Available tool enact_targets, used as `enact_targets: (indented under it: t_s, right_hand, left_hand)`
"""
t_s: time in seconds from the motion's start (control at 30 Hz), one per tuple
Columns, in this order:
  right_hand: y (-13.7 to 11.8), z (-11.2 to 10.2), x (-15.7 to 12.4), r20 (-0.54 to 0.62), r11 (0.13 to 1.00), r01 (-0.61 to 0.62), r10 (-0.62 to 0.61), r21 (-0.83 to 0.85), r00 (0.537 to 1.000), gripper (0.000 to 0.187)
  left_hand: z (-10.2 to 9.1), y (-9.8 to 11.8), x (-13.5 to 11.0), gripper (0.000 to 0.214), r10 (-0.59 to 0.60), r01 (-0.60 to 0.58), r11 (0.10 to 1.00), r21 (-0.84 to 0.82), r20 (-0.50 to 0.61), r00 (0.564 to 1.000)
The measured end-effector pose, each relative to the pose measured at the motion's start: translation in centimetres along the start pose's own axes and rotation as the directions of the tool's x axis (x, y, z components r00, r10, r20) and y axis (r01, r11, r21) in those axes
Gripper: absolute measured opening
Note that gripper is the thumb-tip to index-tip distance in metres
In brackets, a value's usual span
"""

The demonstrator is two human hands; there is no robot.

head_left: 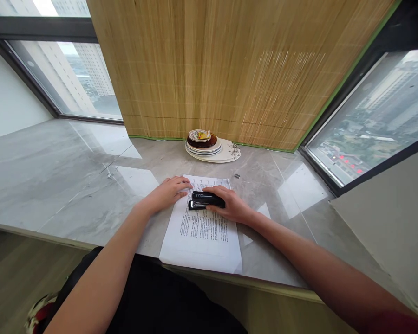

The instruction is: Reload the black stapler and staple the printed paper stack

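Observation:
Printed paper sheets [202, 253] lie on the grey marble ledge, their near end at its front edge. My right hand [228, 202] is wrapped round a black stapler [207, 199], which is over the printed text with its jaw end pointing left. My left hand [170, 192] rests at the left edge of the paper, fingers stretched out and holding nothing. Whether the stapler touches the paper cannot be made out. Beyond the paper's far right corner lie small dark staple strips [237, 176].
A stack of plates [204, 149] with a small yellow packet [205, 135] on top stands at the back, against a bamboo blind [209, 69]. Windows flank the blind on both sides. The marble ledge [73, 185] ends in a front edge above my legs.

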State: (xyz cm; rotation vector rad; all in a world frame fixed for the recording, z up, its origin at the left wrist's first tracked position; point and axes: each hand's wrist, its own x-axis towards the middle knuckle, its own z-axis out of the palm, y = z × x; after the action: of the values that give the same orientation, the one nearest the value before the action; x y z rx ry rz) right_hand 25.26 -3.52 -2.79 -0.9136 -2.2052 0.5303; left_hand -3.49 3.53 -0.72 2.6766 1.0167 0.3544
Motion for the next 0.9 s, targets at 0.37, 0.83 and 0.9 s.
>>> enact_targets:
  t_s: [0.37, 0.83, 0.9]
  right_hand:
    - [-0.1, -0.2, -0.3, -0.115, 1.000, 0.016, -0.015, 0.011, 0.993, 0.038]
    - [-1.2, -11.1, -11.7, -0.203, 0.940, -0.301, 0.267, -0.161, 0.942, 0.035]
    - [-1.3, -10.5, -12.4, -0.137, 0.952, -0.279, 0.262, -0.126, 0.955, 0.036]
  left_hand:
    - [0.1, -0.3, -0.2, 0.046, 0.052, -0.045, 0.997, -0.070, 0.102, 0.993]
    - [3.9, 8.9, 0.9, 0.073, 0.207, -0.198, 0.978, -0.063, 0.213, 0.955]
    - [4.8, 9.6, 0.9, 0.074, 0.183, -0.182, 0.983, -0.023, 0.225, 0.957]
